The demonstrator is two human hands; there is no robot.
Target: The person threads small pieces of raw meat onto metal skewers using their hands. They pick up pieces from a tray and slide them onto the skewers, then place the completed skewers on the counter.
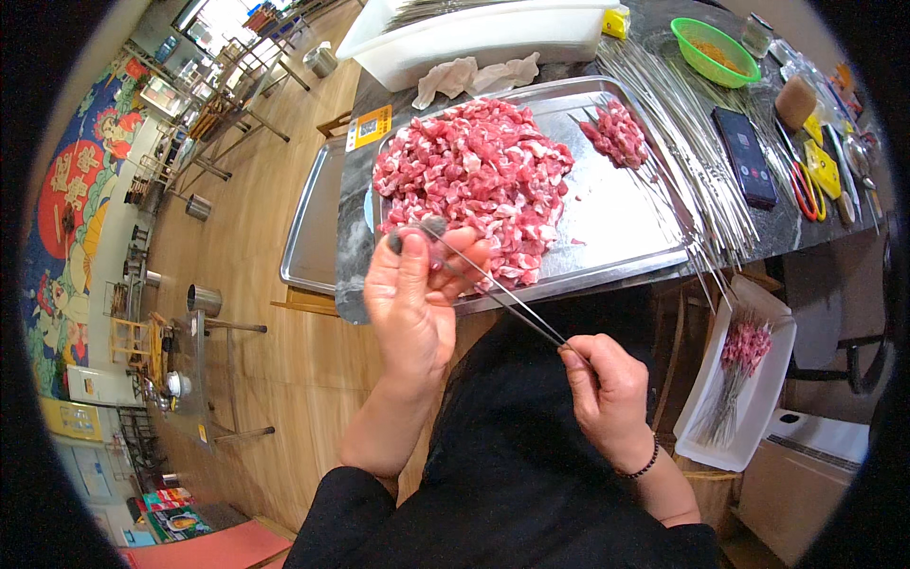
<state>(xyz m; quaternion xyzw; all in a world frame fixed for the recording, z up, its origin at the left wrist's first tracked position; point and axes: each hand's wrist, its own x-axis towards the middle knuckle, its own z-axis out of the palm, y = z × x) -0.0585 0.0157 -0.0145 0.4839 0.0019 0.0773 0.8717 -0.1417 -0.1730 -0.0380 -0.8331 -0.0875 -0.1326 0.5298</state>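
Observation:
My left hand (419,306) is raised at the near edge of a metal tray (611,259), dark covers on its thumb and a fingertip. Pinched in it is a small piece of raw meat (436,257), mostly hidden by the fingers. Thin metal skewers (522,307) run from there down to my right hand (608,391), which grips their lower ends. Behind my left hand, a large heap of cut raw meat (476,171) covers the tray's left part. Several loaded meat skewers (617,135) lie at the tray's far right corner.
Bare skewers (700,171) lie along the tray's right side, near a phone (744,156), scissors (807,190) and a green basket (711,60). A white tub (490,43) stands behind. Low at right, a white bin (768,427) holds loaded skewers. Another metal tray (313,220) sits left.

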